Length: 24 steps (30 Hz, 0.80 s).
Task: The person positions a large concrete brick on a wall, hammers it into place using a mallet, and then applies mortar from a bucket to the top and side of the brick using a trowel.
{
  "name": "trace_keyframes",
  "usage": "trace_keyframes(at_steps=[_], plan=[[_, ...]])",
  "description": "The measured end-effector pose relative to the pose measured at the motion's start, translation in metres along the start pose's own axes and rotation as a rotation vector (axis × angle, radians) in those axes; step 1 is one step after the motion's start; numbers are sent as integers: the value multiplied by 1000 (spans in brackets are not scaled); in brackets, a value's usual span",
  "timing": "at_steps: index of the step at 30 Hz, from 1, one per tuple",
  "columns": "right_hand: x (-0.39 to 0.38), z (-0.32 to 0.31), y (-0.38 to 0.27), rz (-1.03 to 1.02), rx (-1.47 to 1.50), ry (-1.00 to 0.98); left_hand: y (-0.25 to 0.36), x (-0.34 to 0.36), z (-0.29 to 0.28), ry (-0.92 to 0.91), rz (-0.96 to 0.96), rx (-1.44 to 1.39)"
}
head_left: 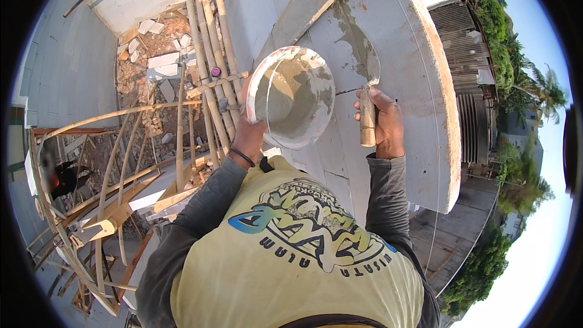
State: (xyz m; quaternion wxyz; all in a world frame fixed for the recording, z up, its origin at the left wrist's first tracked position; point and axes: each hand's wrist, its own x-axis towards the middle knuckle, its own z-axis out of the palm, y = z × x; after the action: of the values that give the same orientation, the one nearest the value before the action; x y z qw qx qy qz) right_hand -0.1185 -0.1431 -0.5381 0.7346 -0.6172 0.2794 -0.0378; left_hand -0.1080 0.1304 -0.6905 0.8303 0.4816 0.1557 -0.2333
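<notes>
My left hand (248, 136) grips the near left side of a round, whitish bucket (320, 64). The bucket is tilted, and wet grey mortar (290, 97) lies in it and smears its inner wall. A trowel with a wooden handle (367, 121) is in my right hand (388, 123), fingers closed round the handle. Its blade points away from me, over the pale block wall (419, 115) on the right. Grey mortar (352, 27) streaks the wall around the blade, so the blade's exact outline is hard to make out.
Bamboo poles (209, 54) rise left of the bucket, lashed to a crosspiece. Below on the left lie rubble (164, 64) and more bamboo framing (100, 218). A person in dark clothing (67, 179) is at far left. Corrugated sheets (458, 42) and trees (486, 267) stand beyond the wall.
</notes>
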Motion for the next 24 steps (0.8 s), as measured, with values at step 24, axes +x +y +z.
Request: trace_keyframes(at_steps=[24], plan=[[-78, -30, 8, -83, 81, 13, 1, -18, -6, 0, 56, -76]])
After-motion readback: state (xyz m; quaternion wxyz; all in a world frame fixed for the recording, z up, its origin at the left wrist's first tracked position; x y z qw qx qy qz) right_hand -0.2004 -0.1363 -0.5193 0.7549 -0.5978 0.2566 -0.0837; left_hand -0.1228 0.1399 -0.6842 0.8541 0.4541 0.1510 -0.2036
